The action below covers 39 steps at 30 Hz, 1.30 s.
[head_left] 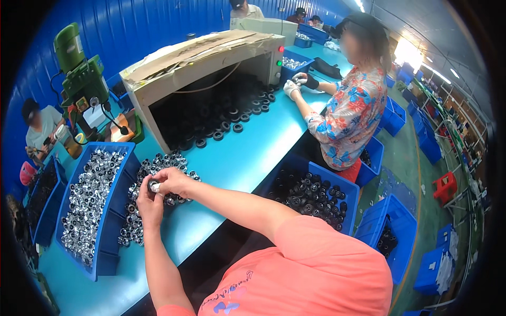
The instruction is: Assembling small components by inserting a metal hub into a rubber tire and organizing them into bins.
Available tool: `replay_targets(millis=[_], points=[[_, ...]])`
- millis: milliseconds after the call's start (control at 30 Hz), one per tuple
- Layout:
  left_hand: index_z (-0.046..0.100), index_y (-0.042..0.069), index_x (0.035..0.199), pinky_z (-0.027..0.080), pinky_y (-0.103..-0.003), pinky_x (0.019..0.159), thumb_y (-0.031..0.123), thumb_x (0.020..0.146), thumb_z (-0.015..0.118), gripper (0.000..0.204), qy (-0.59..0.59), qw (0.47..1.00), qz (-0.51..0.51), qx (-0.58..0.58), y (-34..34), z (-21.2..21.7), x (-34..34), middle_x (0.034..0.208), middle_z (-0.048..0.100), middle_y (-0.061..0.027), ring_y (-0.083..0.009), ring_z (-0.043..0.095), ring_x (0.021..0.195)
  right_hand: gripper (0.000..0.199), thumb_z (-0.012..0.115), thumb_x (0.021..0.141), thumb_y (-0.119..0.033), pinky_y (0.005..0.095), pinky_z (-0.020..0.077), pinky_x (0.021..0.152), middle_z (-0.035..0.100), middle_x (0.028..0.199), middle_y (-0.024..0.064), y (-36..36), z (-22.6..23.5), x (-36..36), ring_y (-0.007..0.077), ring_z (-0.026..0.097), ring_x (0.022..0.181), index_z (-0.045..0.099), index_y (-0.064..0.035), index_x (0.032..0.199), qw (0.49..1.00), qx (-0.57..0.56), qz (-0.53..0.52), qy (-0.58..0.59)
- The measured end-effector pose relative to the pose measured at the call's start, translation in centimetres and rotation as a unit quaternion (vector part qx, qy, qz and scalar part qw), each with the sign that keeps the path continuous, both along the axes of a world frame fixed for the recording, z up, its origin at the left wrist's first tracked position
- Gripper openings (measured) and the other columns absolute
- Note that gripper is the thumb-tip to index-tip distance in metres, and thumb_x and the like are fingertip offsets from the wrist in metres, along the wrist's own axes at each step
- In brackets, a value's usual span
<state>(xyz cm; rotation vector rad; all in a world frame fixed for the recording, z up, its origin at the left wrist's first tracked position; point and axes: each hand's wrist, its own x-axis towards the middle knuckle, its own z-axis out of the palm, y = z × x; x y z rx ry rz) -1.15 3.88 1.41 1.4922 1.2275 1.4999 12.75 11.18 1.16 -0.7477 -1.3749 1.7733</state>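
Both hands meet over a heap of small shiny metal parts (176, 198) on the turquoise table. Between their fingertips is a small black ring (151, 184); something pale or silvery shows beside it, too small to make out. My left hand (149, 209) grips the ring from the near left side, fingers curled. My right hand (175, 182) comes in from the right and pinches at the same ring, its thumb pressed close. Left of the hands stands a long blue bin (113, 231) full of similar metal parts.
Under a wooden-topped box (139, 87) black rings (217, 135) spread over the table (263, 150). A green machine (81, 79) stands at far left. A blue bin (350, 203) of black wheels sits below the table edge at right. A co-worker (350, 116) in white gloves works beyond it.
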Motion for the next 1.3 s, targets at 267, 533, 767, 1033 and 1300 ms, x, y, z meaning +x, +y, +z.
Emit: replay_targets(millis=[267, 533, 767, 1033, 1300], points=[[0.057, -0.001, 0.141, 0.056, -0.028, 0.085, -0.012, 0.088, 0.062, 0.054, 0.005, 0.998, 0.034, -0.043, 0.3, -0.5, -0.9, 0.114, 0.071, -0.0104, -0.0145, 0.068, 0.100, 0.033, 0.080, 0.086, -0.003, 0.0296, 0.0581, 0.075, 0.074, 0.099, 0.0078, -0.3, -0.2, -1.2, 0.0134, 0.070, 0.087, 0.071, 0.0026, 0.117, 0.998, 0.016, -0.052, -0.035], [0.061, 0.002, 0.137, 0.058, -0.034, 0.077, -0.010, 0.083, 0.064, 0.055, 0.110, 0.988, 0.108, 0.000, -0.3, 0.2, 0.0, 0.097, 0.076, -0.0163, -0.0209, 0.075, 0.087, 0.025, 0.075, 0.086, 0.004, 0.0298, 0.0576, 0.072, 0.074, 0.098, 0.0093, -0.2, -1.3, -2.5, 0.0151, 0.071, 0.085, 0.071, 0.0038, 0.111, 0.996, -0.004, -0.086, 0.001], [0.058, 0.005, 0.139, 0.059, -0.037, 0.075, -0.004, 0.086, 0.065, 0.054, 0.208, 0.971, 0.120, 0.000, -0.7, 0.9, 0.7, 0.099, 0.075, -0.0170, -0.0254, 0.076, 0.085, 0.025, 0.078, 0.086, 0.000, 0.0287, 0.0562, 0.072, 0.073, 0.096, 0.0070, -0.2, -1.0, -1.6, 0.0129, 0.069, 0.085, 0.071, 0.0023, 0.110, 0.995, 0.023, -0.089, -0.022], [0.058, 0.005, 0.141, 0.047, -0.022, 0.051, 0.012, 0.106, 0.054, 0.037, -0.057, 0.997, -0.010, -0.052, -0.4, 1.4, -0.7, 0.093, 0.064, -0.0031, -0.0058, 0.054, 0.062, 0.028, 0.070, 0.098, -0.013, 0.0315, 0.0599, 0.083, 0.073, 0.105, 0.0072, 0.3, 0.8, 0.7, 0.0148, 0.071, 0.093, 0.070, 0.0011, 0.123, 0.996, 0.000, 0.041, 0.082], [0.066, 0.008, 0.135, 0.046, -0.020, 0.051, 0.013, 0.107, 0.056, 0.030, -0.088, 0.991, 0.093, -0.032, 0.5, 0.9, -0.4, 0.083, 0.063, 0.0013, -0.0033, 0.053, 0.062, 0.024, 0.070, 0.099, -0.016, 0.0268, 0.0578, 0.075, 0.070, 0.102, 0.0050, -0.6, 0.8, -1.1, 0.0123, 0.069, 0.086, 0.075, 0.0001, 0.116, 0.993, 0.092, -0.037, 0.060]])
